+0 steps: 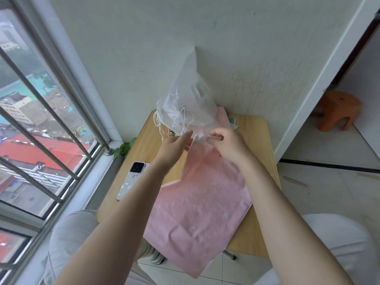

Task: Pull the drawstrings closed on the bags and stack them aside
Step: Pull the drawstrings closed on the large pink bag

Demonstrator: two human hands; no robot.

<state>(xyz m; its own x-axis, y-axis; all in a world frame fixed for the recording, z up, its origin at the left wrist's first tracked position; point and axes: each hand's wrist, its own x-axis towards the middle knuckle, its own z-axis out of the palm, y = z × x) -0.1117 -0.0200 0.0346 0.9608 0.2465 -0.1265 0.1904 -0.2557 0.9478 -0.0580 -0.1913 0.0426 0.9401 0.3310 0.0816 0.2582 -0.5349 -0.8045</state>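
A translucent drawstring bag (202, 159) lies over the pink cloth (197, 212) on the small wooden table (257, 145). My right hand (228, 142) pinches the bag's top edge. My left hand (176, 142) is beside that edge with fingers spread, and whether it touches a string I cannot tell. Behind them, against the wall, stands a pile of white translucent bags (189, 99) with white drawstrings (178, 118) dangling from it.
A phone (132, 179) in a pale case lies on the table's left side. A barred window (41, 120) runs along the left, with green leaves (124, 149) by the sill. An orange stool (337, 110) stands on the tiled floor at the right.
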